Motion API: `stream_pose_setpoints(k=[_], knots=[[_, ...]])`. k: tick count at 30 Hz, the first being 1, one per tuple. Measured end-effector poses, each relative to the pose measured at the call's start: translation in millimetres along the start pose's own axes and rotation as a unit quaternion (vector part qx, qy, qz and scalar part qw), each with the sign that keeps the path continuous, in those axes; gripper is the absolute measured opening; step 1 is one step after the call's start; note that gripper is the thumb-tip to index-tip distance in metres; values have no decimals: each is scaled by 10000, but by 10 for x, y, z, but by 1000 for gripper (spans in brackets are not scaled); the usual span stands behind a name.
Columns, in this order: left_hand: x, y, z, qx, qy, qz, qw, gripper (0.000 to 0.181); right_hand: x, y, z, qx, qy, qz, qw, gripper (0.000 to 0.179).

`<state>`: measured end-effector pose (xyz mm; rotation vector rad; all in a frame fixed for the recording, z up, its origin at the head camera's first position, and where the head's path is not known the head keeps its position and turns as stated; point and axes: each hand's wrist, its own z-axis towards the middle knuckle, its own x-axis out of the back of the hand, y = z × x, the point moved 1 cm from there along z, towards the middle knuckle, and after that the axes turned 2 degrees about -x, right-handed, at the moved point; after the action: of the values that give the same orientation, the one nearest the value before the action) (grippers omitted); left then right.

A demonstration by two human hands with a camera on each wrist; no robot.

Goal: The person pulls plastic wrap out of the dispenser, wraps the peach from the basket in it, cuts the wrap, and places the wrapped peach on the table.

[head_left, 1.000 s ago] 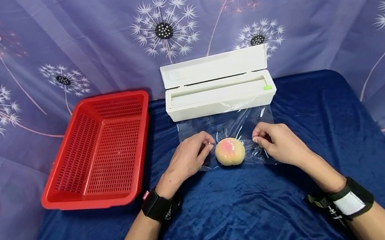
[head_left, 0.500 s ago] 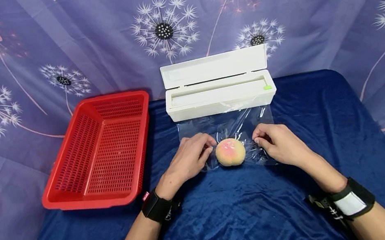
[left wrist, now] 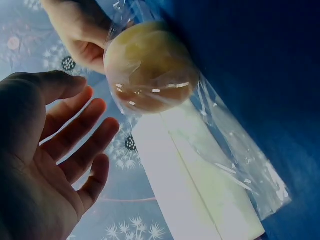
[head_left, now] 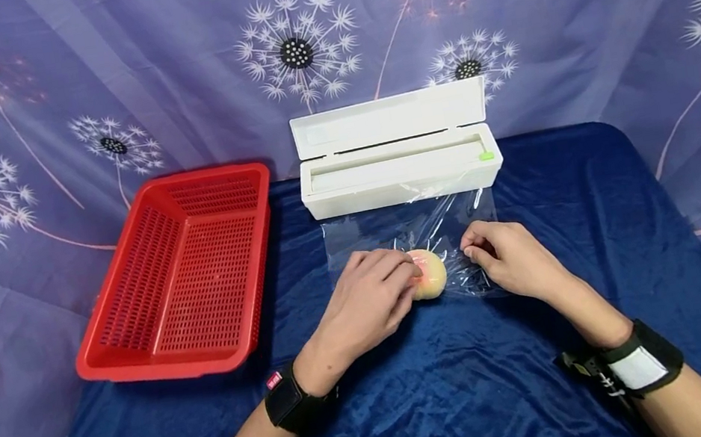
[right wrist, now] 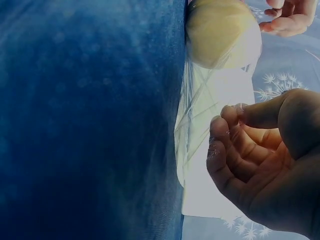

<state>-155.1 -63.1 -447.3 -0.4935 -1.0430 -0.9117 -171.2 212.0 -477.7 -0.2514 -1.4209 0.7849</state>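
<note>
A yellow-and-pink peach (head_left: 432, 276) sits on the blue cloth, covered by clear plastic wrap (head_left: 359, 232). In the left wrist view the film clings in creases over the peach (left wrist: 150, 70). My left hand (head_left: 369, 299) hovers at the left side of the peach, with fingers loosely bent and spread and nothing held in them. Whether its fingertips touch the film, I cannot tell. To the right of the peach, my right hand (head_left: 516, 258) pinches the film between thumb and fingers. Bits of film shine on the fingertips (right wrist: 215, 150) in the right wrist view.
Behind the peach stands a white wrap dispenser box (head_left: 401, 194) with its lid raised and a green slider (head_left: 486, 156) at the right end. The film stretches from its front. At the left is a red perforated basket (head_left: 255, 263). A patterned curtain (head_left: 184, 62) hangs behind.
My left hand has let go of the film's left part and moved right, over the left side of the peach. The right hand keeps its place and its pinch.
</note>
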Motion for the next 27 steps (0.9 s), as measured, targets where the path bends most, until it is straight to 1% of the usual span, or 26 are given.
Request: stream_pose_setpoints(k=[2, 5, 10, 13, 16, 19, 20, 22, 24, 27], knots=[[-16, 33, -5, -62, -111, 128, 9998, 17, 0, 1, 2, -39, 3, 1, 10000, 12], [-53, 44, -17, -37, -259, 215, 9994, 22, -3, 0, 5, -63, 4, 36, 10000, 11], [-80, 29, -22, 43, -459, 169, 9988, 27, 13, 3, 2, -60, 26, 28, 10000, 9], [-75, 23, -21, 123, -553, 122, 9983, 30, 32, -6, -6, 44, 132, -150, 9998, 8], [-76, 14, -28, 189, -561, -6, 9982, 31, 66, -51, -29, 347, 527, -530, 9966, 6], [-83, 0, -38, 238, -521, -155, 9982, 31, 115, -153, -69, 792, 936, -870, 9886, 3], [-84, -4, -40, 250, -512, -197, 9982, 31, 126, -197, -84, 963, 986, -935, 9860, 7], [-87, -17, -45, 265, -510, -240, 9981, 32, 130, -295, -112, 1338, 910, -1031, 9814, 21], [-92, -30, -50, 297, -526, -291, 9977, 33, 104, -383, -136, 1701, 698, -1100, 9768, 38], [-104, -52, -51, 326, -534, -379, 9973, 34, 37, -472, -156, 2007, 382, -1167, 9719, 56]])
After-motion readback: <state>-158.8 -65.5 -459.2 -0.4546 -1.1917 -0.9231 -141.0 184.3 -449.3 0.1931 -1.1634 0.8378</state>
